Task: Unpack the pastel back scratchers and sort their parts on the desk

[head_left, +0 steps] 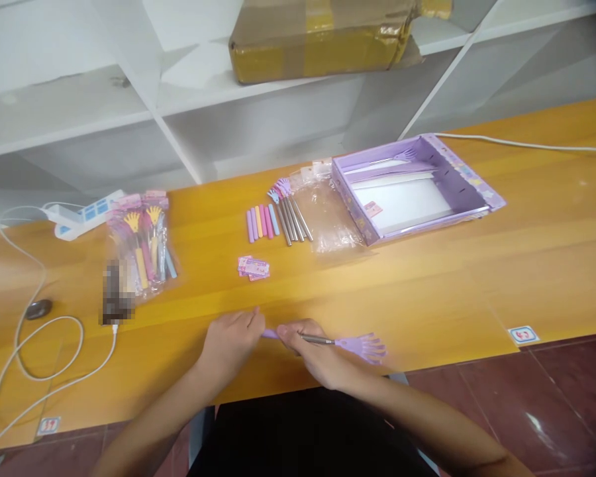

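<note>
Near the table's front edge I hold a purple hand-shaped back scratcher (362, 347) level. My left hand (234, 339) is closed round the end of its purple handle, most of which the fingers hide. My right hand (312, 348) grips it at the joint of the handle and metal rod, with the purple claw pointing right. Beyond my hands lies a small stack of pink printed cards (254, 267). Farther back are a row of coloured handle sleeves (262, 222) and several metal rods (292, 222) with purple and blue claw heads.
A purple display box (357, 201) holds one purple scratcher and a card, beside clear plastic bags (335, 218). Bagged scratchers (146, 248) lie at left, near a power strip (92, 211), white cable (82, 338) and black mouse (38, 309). A taped carton (318, 46) sits on the shelf.
</note>
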A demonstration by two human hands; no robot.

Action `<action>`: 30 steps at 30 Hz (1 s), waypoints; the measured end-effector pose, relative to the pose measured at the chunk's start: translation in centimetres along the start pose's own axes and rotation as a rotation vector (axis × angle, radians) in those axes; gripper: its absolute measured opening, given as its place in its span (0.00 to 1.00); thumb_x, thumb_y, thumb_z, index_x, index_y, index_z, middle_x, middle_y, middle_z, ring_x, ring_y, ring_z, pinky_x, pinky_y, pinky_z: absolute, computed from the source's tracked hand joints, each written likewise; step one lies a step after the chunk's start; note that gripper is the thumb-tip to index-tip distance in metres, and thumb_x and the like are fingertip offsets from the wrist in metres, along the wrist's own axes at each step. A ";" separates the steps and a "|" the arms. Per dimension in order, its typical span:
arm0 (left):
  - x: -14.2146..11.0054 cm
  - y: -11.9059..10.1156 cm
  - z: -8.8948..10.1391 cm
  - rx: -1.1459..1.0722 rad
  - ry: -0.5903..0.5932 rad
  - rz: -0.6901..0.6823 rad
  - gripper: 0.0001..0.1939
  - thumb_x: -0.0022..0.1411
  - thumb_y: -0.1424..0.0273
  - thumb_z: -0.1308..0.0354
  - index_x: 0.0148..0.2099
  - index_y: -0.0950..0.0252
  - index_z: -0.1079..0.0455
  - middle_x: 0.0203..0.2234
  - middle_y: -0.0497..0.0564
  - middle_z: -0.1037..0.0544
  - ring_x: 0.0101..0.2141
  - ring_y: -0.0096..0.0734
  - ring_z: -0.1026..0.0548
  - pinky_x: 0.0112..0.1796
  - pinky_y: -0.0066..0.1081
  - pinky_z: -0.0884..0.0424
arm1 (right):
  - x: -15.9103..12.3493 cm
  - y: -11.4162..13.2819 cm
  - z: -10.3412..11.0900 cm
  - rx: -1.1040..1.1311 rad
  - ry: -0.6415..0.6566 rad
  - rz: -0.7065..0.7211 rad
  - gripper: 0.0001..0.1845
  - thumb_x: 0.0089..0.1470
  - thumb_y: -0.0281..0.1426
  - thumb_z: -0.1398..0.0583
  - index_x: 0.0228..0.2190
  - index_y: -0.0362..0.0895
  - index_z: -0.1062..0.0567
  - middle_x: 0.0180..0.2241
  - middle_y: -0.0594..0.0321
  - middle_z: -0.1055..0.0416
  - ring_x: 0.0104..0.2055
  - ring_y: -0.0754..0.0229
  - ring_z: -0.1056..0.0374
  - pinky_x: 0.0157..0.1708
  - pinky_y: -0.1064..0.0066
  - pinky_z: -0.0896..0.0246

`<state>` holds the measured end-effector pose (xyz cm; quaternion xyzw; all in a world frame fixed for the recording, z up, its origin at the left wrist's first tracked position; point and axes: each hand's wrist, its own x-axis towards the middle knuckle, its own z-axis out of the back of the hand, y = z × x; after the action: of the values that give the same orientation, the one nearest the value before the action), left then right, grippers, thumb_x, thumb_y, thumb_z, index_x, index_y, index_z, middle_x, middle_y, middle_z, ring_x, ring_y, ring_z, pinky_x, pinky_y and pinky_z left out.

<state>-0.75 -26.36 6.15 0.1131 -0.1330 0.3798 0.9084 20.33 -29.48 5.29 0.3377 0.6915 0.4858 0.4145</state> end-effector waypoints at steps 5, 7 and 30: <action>0.0 0.9 1.1 0.001 0.000 -0.060 0.22 0.76 0.81 0.46 0.27 0.62 0.34 0.18 0.44 0.32 0.21 0.27 0.34 0.26 0.35 0.45 | -1.2 1.2 -0.2 -0.033 0.018 -0.011 0.35 0.71 0.59 0.47 0.23 0.48 0.48 0.23 0.71 0.57 0.26 0.65 0.60 0.26 0.68 0.62; -0.1 1.2 1.4 0.004 -0.015 -0.076 0.22 0.76 0.81 0.46 0.27 0.62 0.35 0.18 0.43 0.33 0.21 0.27 0.35 0.25 0.35 0.45 | -1.6 1.5 -0.1 -0.037 0.026 0.006 0.35 0.71 0.58 0.47 0.22 0.48 0.48 0.23 0.71 0.57 0.25 0.66 0.59 0.26 0.68 0.61; 4.2 12.7 -2.7 -0.303 0.252 0.787 0.11 0.75 0.65 0.45 0.54 0.63 0.33 0.47 0.61 0.18 0.37 0.46 0.18 0.36 0.39 0.27 | 1.9 9.1 14.6 -0.578 -0.426 0.477 0.22 0.68 0.43 0.38 0.24 0.46 0.22 0.34 0.56 0.27 0.32 0.58 0.32 0.30 0.64 0.38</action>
<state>-6.61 -14.03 6.35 -0.1280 -0.1084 0.6838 0.7101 33.25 -19.43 10.80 0.4509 0.3284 0.6611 0.5018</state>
